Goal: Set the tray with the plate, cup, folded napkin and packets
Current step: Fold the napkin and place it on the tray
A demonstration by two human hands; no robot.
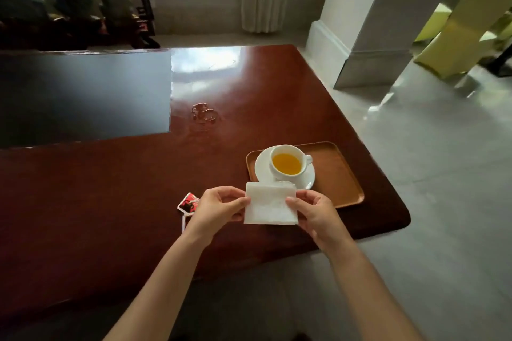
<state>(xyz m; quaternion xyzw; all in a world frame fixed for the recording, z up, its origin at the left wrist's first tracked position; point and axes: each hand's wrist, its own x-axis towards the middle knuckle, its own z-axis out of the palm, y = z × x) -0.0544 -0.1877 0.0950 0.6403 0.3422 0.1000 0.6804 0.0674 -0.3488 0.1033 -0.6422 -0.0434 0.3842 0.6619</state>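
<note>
Polished wood table [110, 202]: we pinch the white napkin [270, 205] between left hand [219, 206] and right hand [313, 210], hiding the plate [261, 166] edge. Cup [288, 163] sits on tray [340, 174] at twelve o'clock; packets [188, 202], nine o'clock, half-hidden.

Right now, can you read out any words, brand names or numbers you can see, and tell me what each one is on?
No text can be read.
Red packets on the table, beside the left hand: printed in red, white and black, but too small and blurred to read.
Napkin, cup, plate, tray: no markings show.
</note>
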